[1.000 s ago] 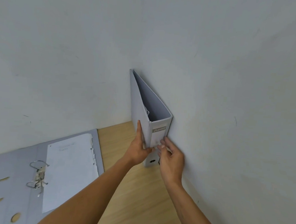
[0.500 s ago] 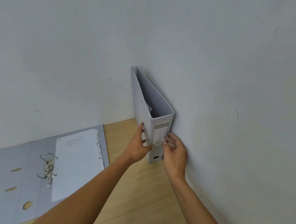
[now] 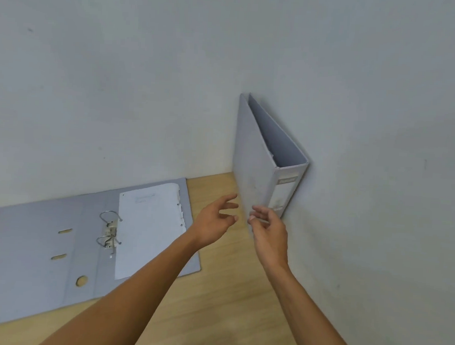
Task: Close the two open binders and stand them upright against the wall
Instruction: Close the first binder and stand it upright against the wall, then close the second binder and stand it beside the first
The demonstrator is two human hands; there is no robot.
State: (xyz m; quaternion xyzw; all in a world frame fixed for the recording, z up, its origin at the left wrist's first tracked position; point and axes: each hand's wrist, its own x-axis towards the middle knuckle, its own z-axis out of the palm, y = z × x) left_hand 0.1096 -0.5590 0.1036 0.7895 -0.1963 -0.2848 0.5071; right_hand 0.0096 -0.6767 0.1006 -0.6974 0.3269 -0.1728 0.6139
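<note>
A closed grey binder [image 3: 259,163] stands upright in the corner, its right cover flat against the right wall and its labelled spine toward me. My left hand [image 3: 214,221] hovers just left of it with fingers spread, holding nothing. My right hand [image 3: 269,232] floats in front of the spine's lower part, fingers loosely apart and off the binder. A second grey binder [image 3: 29,253] lies open flat on the wooden table at the left, its metal rings [image 3: 108,230] up and a white sheet [image 3: 148,229] on its right half.
The wooden table [image 3: 226,305] meets a grey back wall [image 3: 119,85] and a grey right wall [image 3: 393,182]. The open binder's far edge lies along the back wall.
Both hands have let go of the upright binder and drawn back toward me. The view has shifted left, showing more of the open binder.
</note>
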